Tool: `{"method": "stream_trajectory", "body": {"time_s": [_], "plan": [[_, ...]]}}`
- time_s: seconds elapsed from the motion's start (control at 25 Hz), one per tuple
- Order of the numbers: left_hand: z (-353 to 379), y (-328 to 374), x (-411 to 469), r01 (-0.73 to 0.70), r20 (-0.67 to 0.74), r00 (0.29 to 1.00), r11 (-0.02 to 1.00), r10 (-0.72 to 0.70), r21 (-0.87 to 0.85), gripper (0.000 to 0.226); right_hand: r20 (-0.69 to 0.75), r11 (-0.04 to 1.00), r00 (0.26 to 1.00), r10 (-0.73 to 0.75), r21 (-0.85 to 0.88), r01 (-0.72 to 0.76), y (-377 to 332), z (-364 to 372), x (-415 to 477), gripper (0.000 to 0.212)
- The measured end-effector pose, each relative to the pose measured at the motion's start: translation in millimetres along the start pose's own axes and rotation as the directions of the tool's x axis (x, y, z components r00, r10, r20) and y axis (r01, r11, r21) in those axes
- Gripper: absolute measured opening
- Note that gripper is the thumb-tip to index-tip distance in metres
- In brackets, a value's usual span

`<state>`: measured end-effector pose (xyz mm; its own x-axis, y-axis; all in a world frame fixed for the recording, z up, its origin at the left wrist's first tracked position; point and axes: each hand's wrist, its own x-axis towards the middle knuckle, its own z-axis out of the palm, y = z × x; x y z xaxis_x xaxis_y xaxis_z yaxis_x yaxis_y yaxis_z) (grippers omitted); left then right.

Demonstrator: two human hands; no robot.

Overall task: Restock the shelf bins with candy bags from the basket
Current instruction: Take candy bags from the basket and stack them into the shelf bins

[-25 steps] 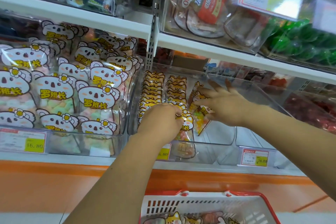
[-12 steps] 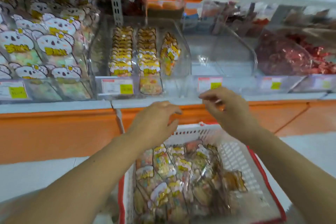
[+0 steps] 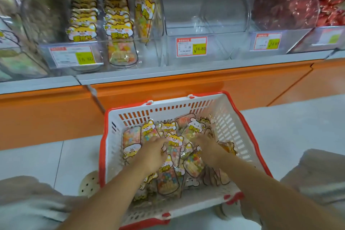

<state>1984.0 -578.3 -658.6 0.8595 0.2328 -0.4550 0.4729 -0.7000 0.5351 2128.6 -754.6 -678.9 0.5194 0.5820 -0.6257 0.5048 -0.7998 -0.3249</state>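
Both hands have come down: a second ago they were settling a bag in the clear plastic shelf bin [image 3: 149, 50], and now they are inside the white slotted plastic basket with the red rim [image 3: 233, 127], which sits on the pale floor [image 3: 298, 127] below it. The left hand [image 3: 152, 153] lies on the heap of clear candy bags with yellow cartoon-cat headers [image 3: 169, 181], its fingers [image 3: 162, 141] reaching forward fairly straight and curled round nothing yet. The right hand [image 3: 207, 148] is pushed in among the bags beside it. Its fingertips are blurred and partly buried, so I cannot tell whether they have closed on a bag. No bag is lifted. One delivery looks finished and the next pick is just starting. The bin holds two full rows and a short third row [image 3: 146, 11] with room in front of it. Plenty of bags remain in the basket, so several more trips seem needed
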Motion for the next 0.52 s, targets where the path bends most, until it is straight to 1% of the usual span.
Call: {"method": "stream_trajectory", "body": {"time_s": [0.08,0.16,0.2,0.24,0.32,0.36,0.4,0.44,0.52], "plan": [[8.5,-5.9,3.3,0.014,-0.008,1.0,1.0,-0.014,0.022,0.06,-0.029,0.98,1.0,-0.001,-0.2,-0.005,5.0,14.9,10.0,0.075],[13.1,-12.3,7.3,0.02,-0.033,0.999,1.0,-0.02,0.02,0.061,-0.073,0.946,0.997,0.018,-0.321,-0.041,4.8,16.1,14.4,0.079],[14.7,-14.7,8.6,0.026,-0.036,0.999,1.0,-0.026,0.006,0.06,-0.099,0.932,0.995,0.032,-0.355,-0.065,2.1,14.5,14.6,0.077],[15.3,-15.6,9.2,0.031,-0.042,0.999,1.0,-0.031,-0.006,0.059,-0.132,0.927,0.99,0.041,-0.366,-0.088,0.9,13.5,16.4,0.07],[14.8,-15.1,9.8,0.027,-0.049,0.998,0.999,-0.028,-0.021,0.058,-0.208,0.921,0.978,0.009,-0.38,-0.089,0.7,9.3,20.8,0.047],[13.7,-13.8,10.4,0.024,-0.052,0.998,0.999,-0.026,-0.041,0.057,-0.223,0.919,0.975,-0.026,-0.388,-0.064,1.6,6.3,23.4,0.034],[12.3,-12.0,11.5,0.024,-0.053,0.998,0.997,-0.028,-0.073,0.057,-0.226,0.933,0.972,-0.066,-0.36,-0.02,2.2,2.3,25.1,0.023],[11.0,-9.6,12.6,0.029,-0.049,0.998,0.993,-0.035,-0.11,0.058,-0.214,0.956,0.972,-0.094,-0.292,0.028,1.5,-3.6,25.2,0.016],[11.2,-4.0,14.9,0.026,-0.029,0.999,0.99,-0.031,-0.141,0.061,-0.152,0.982,0.976,-0.156,-0.129,0.137,-4.0,-18.6,21.4,0.018]]}}
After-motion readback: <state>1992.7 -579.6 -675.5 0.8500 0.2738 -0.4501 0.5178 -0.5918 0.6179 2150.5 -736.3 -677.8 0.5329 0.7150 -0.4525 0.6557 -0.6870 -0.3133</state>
